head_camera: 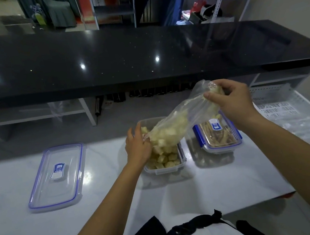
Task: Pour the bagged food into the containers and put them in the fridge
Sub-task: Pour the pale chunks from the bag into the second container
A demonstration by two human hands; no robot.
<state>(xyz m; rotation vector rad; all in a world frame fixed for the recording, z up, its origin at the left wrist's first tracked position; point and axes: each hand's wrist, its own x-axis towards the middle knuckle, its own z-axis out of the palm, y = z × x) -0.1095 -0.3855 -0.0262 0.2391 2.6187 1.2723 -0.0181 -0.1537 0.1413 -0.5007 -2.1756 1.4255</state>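
The clear plastic bag (180,121) hangs tilted over the open container (164,153) at the middle of the white table (119,194), its mouth low at the left and pale food cubes (163,135) sliding out onto those already in the tub. The right hand (230,100) pinches the raised closed end, fingers curled round the bunched film; the left hand (138,146) holds the mouth edge, steadying it over the rim. The bag looks thin, limp and slippery, so holding it by both ends seems wise; the cubes look light and crumbly. A loose lid (56,175) lies well left, a closed container (217,136) just right; both carry blue labels, seemingly "DYD", the small print unreadable.
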